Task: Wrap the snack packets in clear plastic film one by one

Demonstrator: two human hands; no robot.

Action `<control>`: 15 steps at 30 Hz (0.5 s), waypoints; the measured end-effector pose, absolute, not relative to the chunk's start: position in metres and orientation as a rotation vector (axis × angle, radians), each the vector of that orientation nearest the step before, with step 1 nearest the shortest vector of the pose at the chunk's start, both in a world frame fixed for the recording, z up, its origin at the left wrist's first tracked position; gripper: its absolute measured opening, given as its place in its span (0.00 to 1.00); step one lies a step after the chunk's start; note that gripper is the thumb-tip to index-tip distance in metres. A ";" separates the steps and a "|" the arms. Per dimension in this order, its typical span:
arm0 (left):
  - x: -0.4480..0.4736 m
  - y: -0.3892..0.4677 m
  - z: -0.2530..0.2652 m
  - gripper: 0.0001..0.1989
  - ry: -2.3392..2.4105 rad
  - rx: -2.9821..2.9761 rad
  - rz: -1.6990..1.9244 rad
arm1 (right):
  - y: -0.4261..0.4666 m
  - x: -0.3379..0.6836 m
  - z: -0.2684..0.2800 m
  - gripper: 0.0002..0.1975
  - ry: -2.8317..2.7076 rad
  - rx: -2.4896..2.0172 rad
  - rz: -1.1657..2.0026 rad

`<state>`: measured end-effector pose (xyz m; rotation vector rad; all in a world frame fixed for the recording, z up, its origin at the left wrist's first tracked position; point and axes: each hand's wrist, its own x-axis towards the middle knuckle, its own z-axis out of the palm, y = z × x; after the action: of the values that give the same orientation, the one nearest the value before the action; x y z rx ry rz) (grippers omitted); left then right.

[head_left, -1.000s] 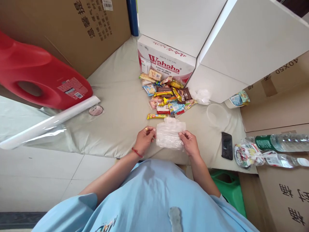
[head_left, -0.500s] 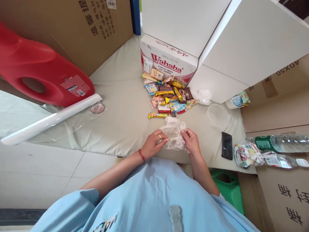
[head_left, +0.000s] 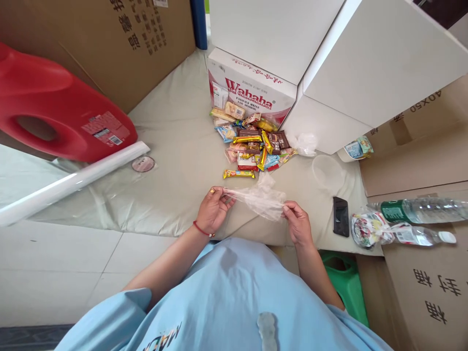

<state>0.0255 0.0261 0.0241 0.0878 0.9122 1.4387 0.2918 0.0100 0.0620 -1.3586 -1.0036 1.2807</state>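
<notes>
A thin clear plastic bag [head_left: 261, 197] is stretched between my two hands, low over the covered surface. My left hand [head_left: 215, 210] pinches one end of it between thumb and fingers, palm turned up. The opposite end is pinched by my right hand [head_left: 297, 222]. Just beyond the bag lies a yellow wrapped snack bar [head_left: 239, 174]. Behind that, a pile of small packaged snacks [head_left: 252, 144] leans toward the Wahaha carton [head_left: 252, 90].
On the right are a clear plastic bowl [head_left: 327, 171], a crumpled clear bag [head_left: 306, 144], a phone [head_left: 341, 217] and water bottles [head_left: 427, 210]. A red jug [head_left: 69, 107] and a white roll [head_left: 76, 182] lie left. White boxes [head_left: 270, 34] stand behind.
My hands have moved apart, the left one going left and slightly up. The bunched plastic bag is now pulled out sideways between them. The view has shifted slightly.
</notes>
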 end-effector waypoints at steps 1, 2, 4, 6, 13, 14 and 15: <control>0.024 0.027 0.024 0.20 0.903 0.064 1.429 | 0.008 0.291 0.064 0.14 -0.937 -1.339 1.311; 0.023 0.027 0.025 0.19 0.911 0.058 1.423 | 0.006 0.290 0.066 0.15 -0.861 -1.326 1.360; 0.022 0.026 0.025 0.18 0.960 0.088 1.423 | 0.002 0.287 0.067 0.17 -0.733 -1.329 1.449; 0.019 0.023 0.026 0.17 1.015 0.138 1.428 | -0.002 0.283 0.065 0.18 -0.682 -1.353 1.474; 0.007 0.006 0.029 0.18 1.107 0.353 1.395 | -0.001 0.283 0.067 0.21 -0.729 -1.336 1.341; 0.007 0.003 0.029 0.19 1.138 0.396 1.422 | 0.000 0.284 0.068 0.22 -0.727 -1.334 1.306; 0.008 0.000 0.028 0.19 1.170 0.434 1.455 | 0.000 0.284 0.068 0.24 -0.730 -1.341 1.272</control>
<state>0.0077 -0.0001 0.0277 0.4342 1.1705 1.4548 0.2839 -0.0002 0.0681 -1.3406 -0.7303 1.2723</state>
